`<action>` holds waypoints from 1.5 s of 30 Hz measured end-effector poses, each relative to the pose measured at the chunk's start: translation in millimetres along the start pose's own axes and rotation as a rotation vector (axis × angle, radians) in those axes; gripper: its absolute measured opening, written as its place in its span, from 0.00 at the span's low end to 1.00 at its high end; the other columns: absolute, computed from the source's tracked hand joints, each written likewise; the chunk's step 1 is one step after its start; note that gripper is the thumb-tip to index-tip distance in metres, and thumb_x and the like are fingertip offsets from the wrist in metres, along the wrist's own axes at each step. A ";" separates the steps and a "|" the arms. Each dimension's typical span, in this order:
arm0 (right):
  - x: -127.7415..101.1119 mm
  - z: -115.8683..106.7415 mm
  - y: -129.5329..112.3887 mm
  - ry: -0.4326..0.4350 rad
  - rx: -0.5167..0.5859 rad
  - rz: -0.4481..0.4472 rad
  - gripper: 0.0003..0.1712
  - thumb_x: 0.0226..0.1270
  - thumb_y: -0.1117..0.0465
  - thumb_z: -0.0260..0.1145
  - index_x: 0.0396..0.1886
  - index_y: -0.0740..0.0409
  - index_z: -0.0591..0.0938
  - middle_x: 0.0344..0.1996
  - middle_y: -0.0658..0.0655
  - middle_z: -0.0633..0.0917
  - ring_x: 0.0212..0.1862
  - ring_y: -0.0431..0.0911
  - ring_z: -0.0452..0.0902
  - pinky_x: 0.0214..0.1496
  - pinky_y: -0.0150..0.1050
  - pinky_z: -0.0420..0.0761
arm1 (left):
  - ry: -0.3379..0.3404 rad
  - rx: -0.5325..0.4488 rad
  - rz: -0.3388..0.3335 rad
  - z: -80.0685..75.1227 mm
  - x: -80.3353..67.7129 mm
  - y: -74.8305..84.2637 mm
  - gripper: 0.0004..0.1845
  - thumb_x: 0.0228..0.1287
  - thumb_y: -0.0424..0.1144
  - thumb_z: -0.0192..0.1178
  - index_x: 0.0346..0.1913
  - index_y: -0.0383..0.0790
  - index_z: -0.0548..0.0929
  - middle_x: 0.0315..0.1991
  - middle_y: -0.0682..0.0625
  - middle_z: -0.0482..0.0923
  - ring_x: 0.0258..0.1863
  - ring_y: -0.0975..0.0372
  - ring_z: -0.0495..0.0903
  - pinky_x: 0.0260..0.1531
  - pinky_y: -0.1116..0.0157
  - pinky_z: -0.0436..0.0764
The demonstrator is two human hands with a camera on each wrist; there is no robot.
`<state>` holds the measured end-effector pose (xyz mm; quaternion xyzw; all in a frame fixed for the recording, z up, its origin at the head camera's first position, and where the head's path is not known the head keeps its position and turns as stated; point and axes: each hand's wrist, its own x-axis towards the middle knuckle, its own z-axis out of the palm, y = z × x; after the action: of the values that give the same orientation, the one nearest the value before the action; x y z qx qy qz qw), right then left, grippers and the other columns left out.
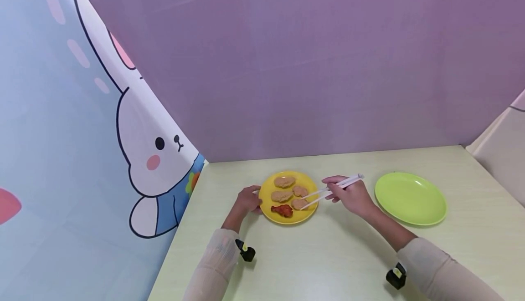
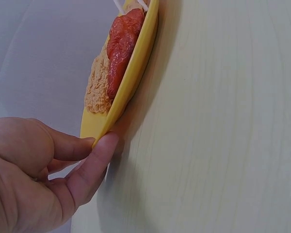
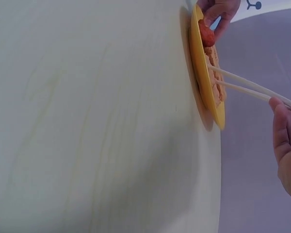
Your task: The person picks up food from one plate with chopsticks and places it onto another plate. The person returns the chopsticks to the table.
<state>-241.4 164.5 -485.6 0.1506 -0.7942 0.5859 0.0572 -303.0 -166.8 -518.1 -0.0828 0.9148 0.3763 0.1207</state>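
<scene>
My left hand [image 1: 248,199] pinches the left rim of a yellow plate [image 1: 291,220], thumb and fingers on either side of the edge in the left wrist view. A reddish-brown chicken drumstick [image 1: 282,210] and several tan, breaded fried chicken pieces [image 1: 285,181] lie on this plate. In my right hand [image 1: 353,197] I hold a pair of white chopsticks [image 1: 349,181], reaching in from the right. Their tips are spread apart at the lower-right breaded piece [image 1: 298,204]. The right wrist view shows the chopsticks [image 3: 250,88] slanting down to the food over the plate's rim.
A bright green plate [image 1: 410,199] sits farther right on the pale wood-look table [image 1: 311,255], beyond my right forearm. Behind the table hangs a purple backdrop [image 1: 311,73], and a blue sheet with a cartoon rabbit [image 1: 143,141] covers the left side.
</scene>
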 end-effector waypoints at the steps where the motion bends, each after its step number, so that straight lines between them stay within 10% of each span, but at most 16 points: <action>1: 0.5 -0.8 3.0 0.003 0.004 -0.002 0.13 0.74 0.69 0.61 0.53 0.71 0.85 0.40 0.75 0.87 0.31 0.54 0.90 0.31 0.44 0.90 | -0.002 -0.008 -0.004 0.1 0.1 -0.1 0.28 0.63 0.29 0.64 0.68 0.42 0.77 0.50 0.39 0.84 0.30 0.62 0.86 0.30 0.67 0.87; 13: 3.1 -13.2 11.8 0.061 0.056 0.018 0.14 0.74 0.66 0.62 0.53 0.70 0.84 0.41 0.75 0.87 0.31 0.45 0.90 0.31 0.39 0.89 | -0.008 -0.034 -0.022 -1.1 0.0 0.4 0.29 0.64 0.29 0.64 0.69 0.43 0.77 0.50 0.39 0.83 0.27 0.62 0.86 0.28 0.67 0.87; 20: -0.2 -24.2 9.7 0.068 0.064 0.052 0.17 0.75 0.65 0.62 0.56 0.71 0.83 0.45 0.78 0.85 0.32 0.46 0.91 0.33 0.39 0.90 | 0.020 0.038 0.023 -1.9 -1.9 0.0 0.29 0.61 0.29 0.64 0.67 0.42 0.78 0.48 0.41 0.85 0.39 0.58 0.84 0.47 0.58 0.86; 30: -6.2 -42.9 9.8 0.111 0.096 0.022 0.18 0.75 0.65 0.63 0.56 0.74 0.81 0.32 0.41 0.89 0.32 0.45 0.91 0.32 0.40 0.90 | 0.018 0.060 0.021 -0.1 -0.6 0.0 0.29 0.62 0.30 0.64 0.67 0.43 0.78 0.48 0.42 0.85 0.42 0.58 0.84 0.54 0.56 0.85; 45: -18.5 -75.7 8.0 0.169 0.072 0.052 0.17 0.75 0.65 0.62 0.55 0.73 0.81 0.35 0.40 0.90 0.32 0.41 0.91 0.33 0.37 0.89 | 0.013 0.058 0.015 0.3 3.0 -2.2 0.28 0.62 0.31 0.64 0.68 0.43 0.78 0.49 0.43 0.85 0.42 0.58 0.83 0.52 0.57 0.85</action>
<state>-232.7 241.5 -474.7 0.0821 -0.7686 0.6260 0.1035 -305.3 -168.3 -520.6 -0.0749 0.9267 0.3500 0.1144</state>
